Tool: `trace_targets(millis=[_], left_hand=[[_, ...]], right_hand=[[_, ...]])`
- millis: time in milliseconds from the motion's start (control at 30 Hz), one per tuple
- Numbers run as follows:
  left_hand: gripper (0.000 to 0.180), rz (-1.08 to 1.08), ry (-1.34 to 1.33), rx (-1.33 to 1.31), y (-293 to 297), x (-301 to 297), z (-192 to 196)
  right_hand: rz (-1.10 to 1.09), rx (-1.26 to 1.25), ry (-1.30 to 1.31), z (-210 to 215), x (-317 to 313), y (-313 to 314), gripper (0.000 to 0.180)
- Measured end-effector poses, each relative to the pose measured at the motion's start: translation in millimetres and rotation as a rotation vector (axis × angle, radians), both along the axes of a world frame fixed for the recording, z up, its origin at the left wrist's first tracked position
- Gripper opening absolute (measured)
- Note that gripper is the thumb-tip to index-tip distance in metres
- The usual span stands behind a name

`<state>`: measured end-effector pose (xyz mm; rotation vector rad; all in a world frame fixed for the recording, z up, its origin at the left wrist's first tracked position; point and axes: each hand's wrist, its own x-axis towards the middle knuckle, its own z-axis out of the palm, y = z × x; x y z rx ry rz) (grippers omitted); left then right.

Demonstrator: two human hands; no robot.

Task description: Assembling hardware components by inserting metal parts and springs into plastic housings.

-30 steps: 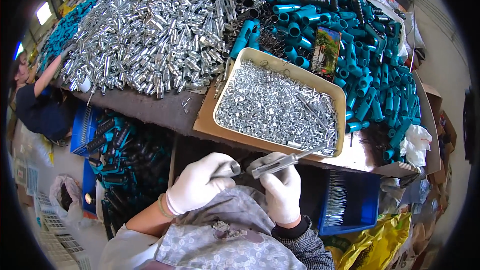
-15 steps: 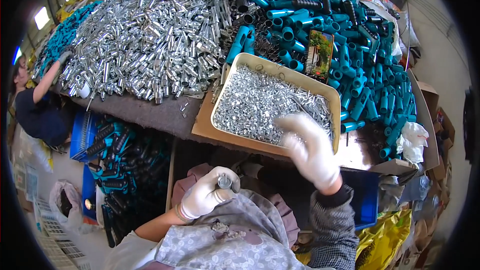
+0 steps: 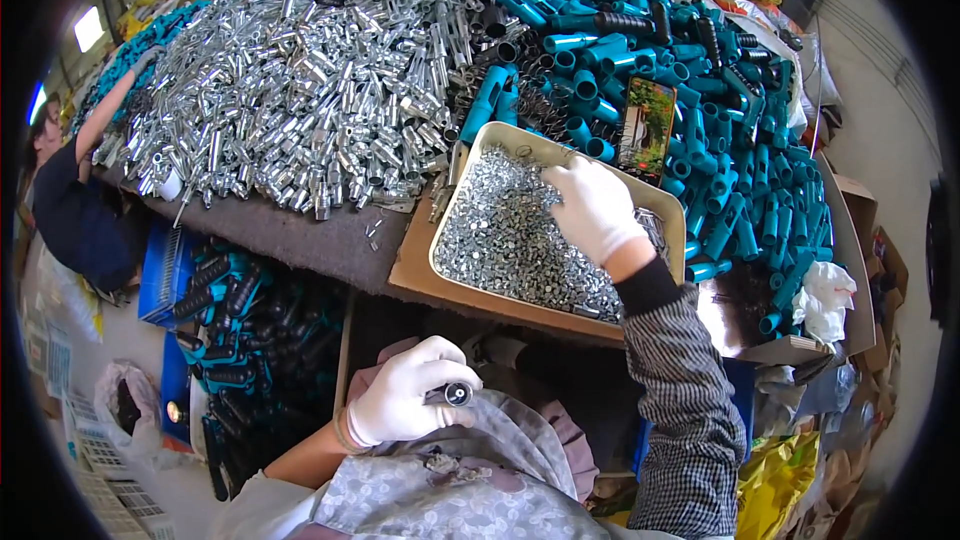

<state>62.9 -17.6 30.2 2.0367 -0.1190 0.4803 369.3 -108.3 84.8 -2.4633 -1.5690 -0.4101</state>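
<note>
Here, a short tube is held tight in the gloved left hand.
Its open end is pointed up and right, toward the tray of small nuts, where the right hand is curled; nothing can be seen pinched.
</note>
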Motion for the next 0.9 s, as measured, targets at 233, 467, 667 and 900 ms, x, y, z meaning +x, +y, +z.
trace_targets(millis=[233,467,667,900], left_hand=[[0.037,0.016,0.016,-0.054,-0.6,-3.8,-0.2],[0.038,0.022,-0.018,-0.044,-0.1,-8.0,3.4],[0.038,-0.016,0.015,-0.059,-1.4,-7.3,1.9],[0.039,-0.04,0.052,-0.112,-19.3,-5.0,13.3]], right_hand=[[-0.08,-0.132,-0.027,8.3,4.0,39.6,0.028],[0.019,0.119,-0.188,13.6,-6.3,0.6,0.011],[0.076,0.33,-0.002,-0.3,-12.8,-18.0,0.027],[-0.145,0.013,0.024,-6.8,-14.5,27.5,0.034]])
